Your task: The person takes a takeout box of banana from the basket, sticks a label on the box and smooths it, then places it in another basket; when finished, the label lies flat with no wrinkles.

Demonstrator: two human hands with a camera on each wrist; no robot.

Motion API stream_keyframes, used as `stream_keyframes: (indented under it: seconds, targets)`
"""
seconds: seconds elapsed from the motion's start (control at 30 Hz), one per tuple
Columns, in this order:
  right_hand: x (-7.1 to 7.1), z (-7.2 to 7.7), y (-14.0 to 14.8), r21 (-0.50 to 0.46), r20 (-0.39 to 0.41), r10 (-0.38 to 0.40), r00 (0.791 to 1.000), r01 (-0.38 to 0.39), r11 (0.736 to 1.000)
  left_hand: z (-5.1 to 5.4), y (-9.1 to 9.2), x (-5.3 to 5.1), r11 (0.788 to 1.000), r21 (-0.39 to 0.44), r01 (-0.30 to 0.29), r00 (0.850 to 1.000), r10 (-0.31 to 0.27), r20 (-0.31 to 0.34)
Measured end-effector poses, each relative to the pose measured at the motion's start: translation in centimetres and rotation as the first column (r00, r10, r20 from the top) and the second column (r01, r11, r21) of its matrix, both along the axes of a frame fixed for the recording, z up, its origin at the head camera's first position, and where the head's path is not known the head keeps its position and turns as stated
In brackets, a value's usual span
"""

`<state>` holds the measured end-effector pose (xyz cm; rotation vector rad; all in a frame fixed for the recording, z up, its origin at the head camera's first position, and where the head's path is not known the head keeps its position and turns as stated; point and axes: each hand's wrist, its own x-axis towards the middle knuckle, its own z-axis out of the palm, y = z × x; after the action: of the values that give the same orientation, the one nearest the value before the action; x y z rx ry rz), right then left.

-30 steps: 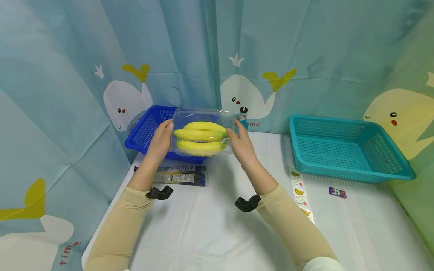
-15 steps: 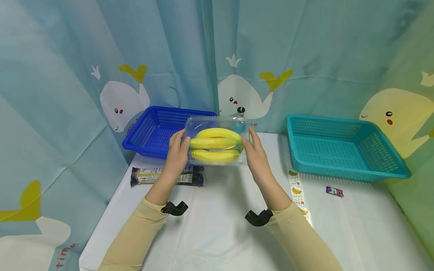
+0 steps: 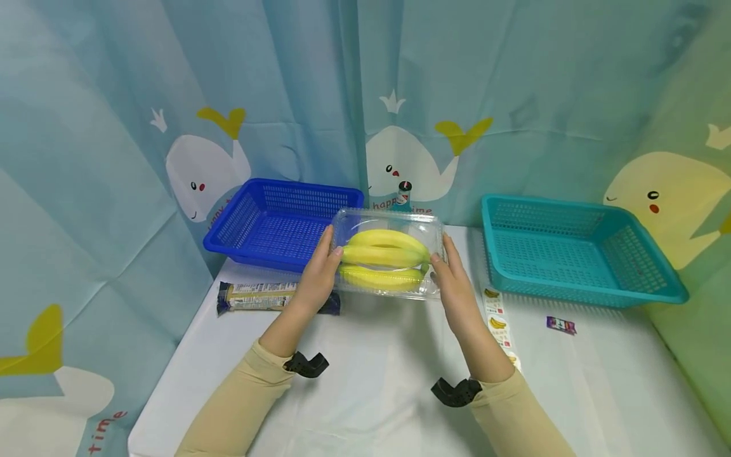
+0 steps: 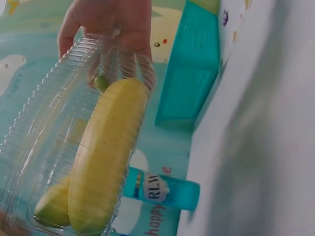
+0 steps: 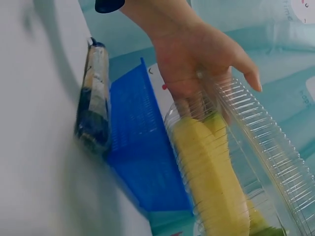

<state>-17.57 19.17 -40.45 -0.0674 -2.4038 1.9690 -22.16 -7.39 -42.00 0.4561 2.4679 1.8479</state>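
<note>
A clear plastic clamshell box (image 3: 400, 220) with several yellow bananas (image 3: 382, 256) inside is held in the air above the white table. My left hand (image 3: 320, 276) grips its left end, thumb near the top edge. At the right end, my right hand (image 3: 455, 285) holds it the same way. The lid looks closed over the bananas. In the left wrist view, the right hand (image 4: 115, 19) shows at the far end, its fingers behind the plastic. The right wrist view shows the left hand (image 5: 192, 54) at the other end, fingers partly under the box.
A blue basket (image 3: 228, 244) stands back left, a teal basket (image 3: 571, 295) back right. A turquoise bottle (image 3: 402, 197) is behind the box. Packaged sticks (image 3: 251, 297) lie front of the blue basket. A banana sticker strip (image 3: 499, 327) and purple packet (image 3: 561, 325) lie right.
Both hands have carried the box of bananas from in front of the blue basket rightward and nearer to the person. More of the blue basket now shows. Both grips stay the same.
</note>
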Motion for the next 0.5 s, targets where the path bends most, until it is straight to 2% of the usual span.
stream_keyframes:
  seconds: [0.23,0.5]
  targets:
    - [0.7,-1.2,1.5,0.017,0.013,-0.015,1.0,0.015,1.0,-1.2,1.5,0.5,0.999,0.002,0.04,0.999,-0.04,-0.014]
    - [1.5,-1.9,2.7,-0.023,0.026,-0.009,1.0,0.01,1.0,-2.5,2.8,0.7,1.0,-0.014,0.028,0.999,-0.029,-0.035]
